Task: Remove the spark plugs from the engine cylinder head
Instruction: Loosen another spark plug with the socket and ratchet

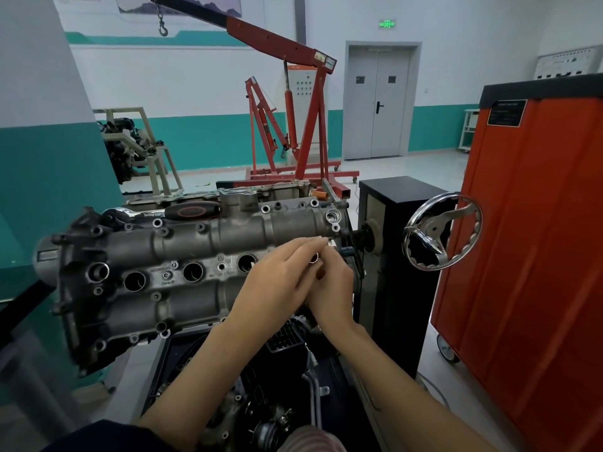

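Note:
A grey aluminium cylinder head (182, 252) lies tilted on an engine stand, with three dark spark plug wells (192, 272) showing in a row. My left hand (277, 285) and my right hand (329, 288) meet over the head's right end, covering the area of the fourth well. Between their fingertips is a small metal piece (314, 258) with a shiny ring end and a pale tip (331, 244); it looks like a spark plug or socket, but I cannot tell which. A ratchet wrench (182, 211) with a black and orange handle rests on top of the head.
A chrome handwheel (442, 233) on the black stand column (391, 256) is just right of my hands. An orange tool cabinet (528, 239) stands at the right. Red engine cranes (293, 125) and another engine on a frame (130, 148) are behind. Engine parts (277, 402) lie below.

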